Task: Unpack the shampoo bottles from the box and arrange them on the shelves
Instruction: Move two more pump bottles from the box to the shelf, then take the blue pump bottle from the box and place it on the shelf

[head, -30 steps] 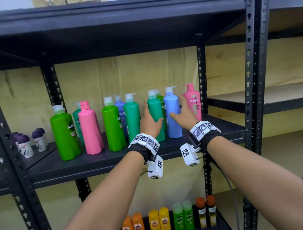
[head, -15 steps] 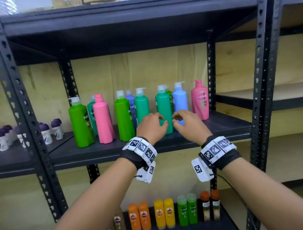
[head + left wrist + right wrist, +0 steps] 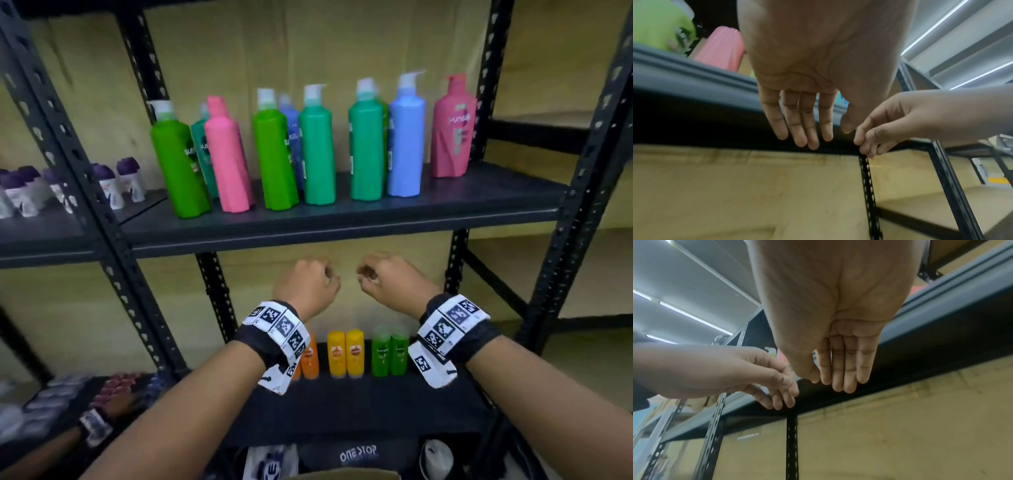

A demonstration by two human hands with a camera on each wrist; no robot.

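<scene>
Several tall shampoo pump bottles stand upright in a row on the dark middle shelf point(image 3: 342, 219). Among them are a teal bottle point(image 3: 365, 147), a blue bottle point(image 3: 406, 144) and a pink bottle point(image 3: 454, 133) at the right end. My left hand point(image 3: 315, 281) and right hand point(image 3: 373, 277) hang side by side just below the shelf's front edge, apart from every bottle. In the head view the fingers look loosely curled. The wrist views show the left fingers point(image 3: 803, 123) and right fingers point(image 3: 842, 366) relaxed and holding nothing. A cardboard box edge point(image 3: 342, 475) shows at the bottom.
Small orange point(image 3: 310, 356), yellow point(image 3: 346, 353) and green bottles point(image 3: 390, 349) line the lower shelf. Purple-capped roll-ons point(image 3: 113, 181) stand in the left bay. Perforated black uprights point(image 3: 589, 171) frame the bay. Another person's banded hand point(image 3: 113, 411) reaches in at lower left.
Both hands let go of the teal and blue bottles, drew back, and dropped below the shelf edge. The head view has tilted down.
</scene>
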